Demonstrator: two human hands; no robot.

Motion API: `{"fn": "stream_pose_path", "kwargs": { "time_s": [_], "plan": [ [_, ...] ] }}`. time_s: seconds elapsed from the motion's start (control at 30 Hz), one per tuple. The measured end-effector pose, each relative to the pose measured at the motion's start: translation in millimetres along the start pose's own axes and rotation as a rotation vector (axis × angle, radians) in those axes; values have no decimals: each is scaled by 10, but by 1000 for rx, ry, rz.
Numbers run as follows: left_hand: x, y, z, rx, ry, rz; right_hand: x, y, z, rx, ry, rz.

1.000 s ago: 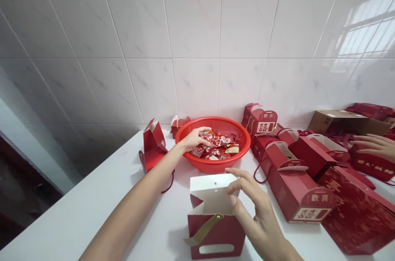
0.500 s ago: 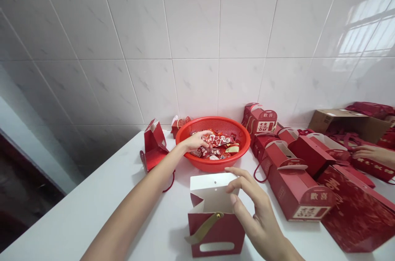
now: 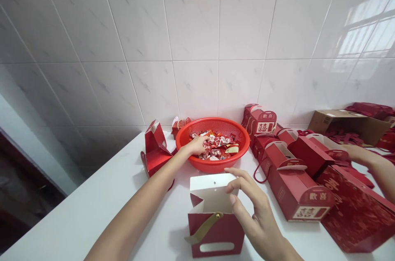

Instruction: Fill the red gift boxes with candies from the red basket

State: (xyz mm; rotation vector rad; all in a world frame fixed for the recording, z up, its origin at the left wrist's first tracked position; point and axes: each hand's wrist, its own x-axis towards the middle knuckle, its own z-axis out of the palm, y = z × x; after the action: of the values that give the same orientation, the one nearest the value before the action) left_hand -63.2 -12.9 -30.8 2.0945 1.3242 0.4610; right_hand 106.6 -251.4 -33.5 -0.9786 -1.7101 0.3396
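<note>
My left hand (image 3: pixel 198 145) reaches into a red plastic basket (image 3: pixel 212 165) of wrapped candies (image 3: pixel 219 141). Its fingers are bent down onto the wrappers, and whether they grip one cannot be made out. Nearer to me stands an open-topped red box (image 3: pixel 216 228) with a white inside and a gold strap on its front. My right hand (image 3: pixel 253 203) rests at the box's right edge, thumb and fingers apart around the upper corner, touching it lightly.
Left of the basket lies an open red box (image 3: pixel 156 158), with a small red box (image 3: pixel 180 125) behind. Red gift boxes (image 3: pixel 296 191) crowd the right side. A cardboard carton (image 3: pixel 348 123) stands farther back, and another person's arm (image 3: pixel 367 160) reaches in there.
My left hand has shifted slightly left and toward me among the candies. My right hand has hardly moved. The other person's hand has moved left, behind the red boxes.
</note>
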Motion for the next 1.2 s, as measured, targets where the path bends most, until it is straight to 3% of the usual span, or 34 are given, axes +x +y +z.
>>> {"fn": "stream_pose_path", "kwargs": {
  "time_s": [0.5,0.73,1.03,1.2],
  "plan": [
    [-132,136,18,454,-195,-137,-13,11,6,19,-7,15],
    [-307,228,58,474,-181,-104,-26,15,12,30,-12,11],
    [-405,256,337,399,-90,-91,-23,7,18,21,-17,2],
    [-472,317,397,356,-40,-27,-33,12,26,25,-11,-12]
  ]
}}
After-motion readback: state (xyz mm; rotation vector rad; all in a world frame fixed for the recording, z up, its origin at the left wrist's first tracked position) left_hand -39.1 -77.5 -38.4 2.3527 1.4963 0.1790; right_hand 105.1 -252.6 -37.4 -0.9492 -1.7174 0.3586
